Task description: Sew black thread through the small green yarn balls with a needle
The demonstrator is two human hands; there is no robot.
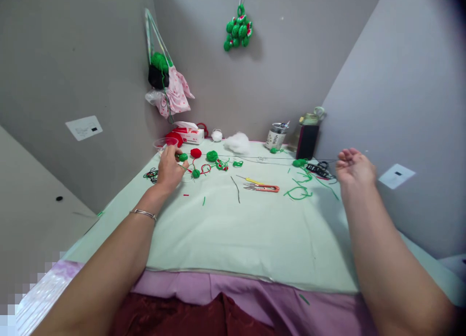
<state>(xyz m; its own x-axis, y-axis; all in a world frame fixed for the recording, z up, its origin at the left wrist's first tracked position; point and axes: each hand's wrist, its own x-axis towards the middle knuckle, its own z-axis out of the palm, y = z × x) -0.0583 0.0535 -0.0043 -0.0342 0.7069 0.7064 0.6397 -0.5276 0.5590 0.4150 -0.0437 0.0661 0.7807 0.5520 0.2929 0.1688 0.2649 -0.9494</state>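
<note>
My left hand (pixel 170 170) is closed around a small green crocheted ball (pixel 183 157) at the left of the table. Out to the right, my right hand (pixel 356 167) is raised with its fingers curled together on a thin dark thread (pixel 255 157). That thread runs taut across the table between both hands. Whether a needle is in the right fingers is too small to tell. Just below the left fingers sits another green ball (pixel 195 174), and a red yarn ball (pixel 195 153) lies beyond it.
Orange-handled thread snips (pixel 267 188) and a yellow crochet hook (pixel 253 180) lie mid-table. White stuffing (pixel 237 143), a tissue box (pixel 191 135), a pen tin (pixel 275 137) and a bottle (pixel 309 127) stand along the back. Green yarn scraps (pixel 299 193) lie at right.
</note>
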